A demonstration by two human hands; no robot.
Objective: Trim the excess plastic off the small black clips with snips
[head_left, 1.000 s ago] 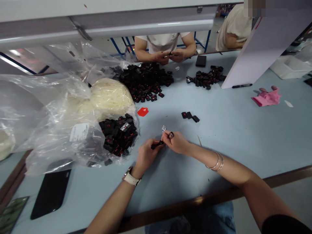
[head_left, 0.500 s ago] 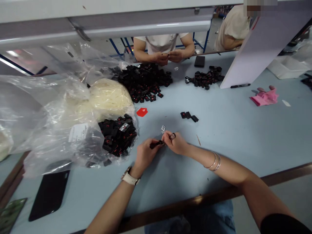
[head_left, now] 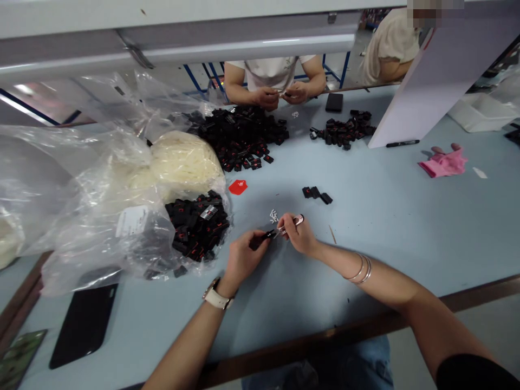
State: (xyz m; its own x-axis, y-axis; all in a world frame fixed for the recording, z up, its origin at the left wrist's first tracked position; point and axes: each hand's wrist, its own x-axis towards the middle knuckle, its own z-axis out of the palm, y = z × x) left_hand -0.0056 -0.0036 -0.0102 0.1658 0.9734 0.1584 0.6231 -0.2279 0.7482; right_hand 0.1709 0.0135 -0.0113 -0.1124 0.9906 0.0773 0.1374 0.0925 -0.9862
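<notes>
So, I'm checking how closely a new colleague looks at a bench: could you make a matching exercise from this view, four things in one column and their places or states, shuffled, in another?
Things:
1. Wearer's left hand
2. Wearer's right hand
3. Red piece
4. Pink glove

Places or states:
A. Lies near the black pen
B. Holds a slim tool
C. Lies beside the clear bag
D. Holds a black part

Pairs: 1-D, 2-B, 3-C, 4-A
</notes>
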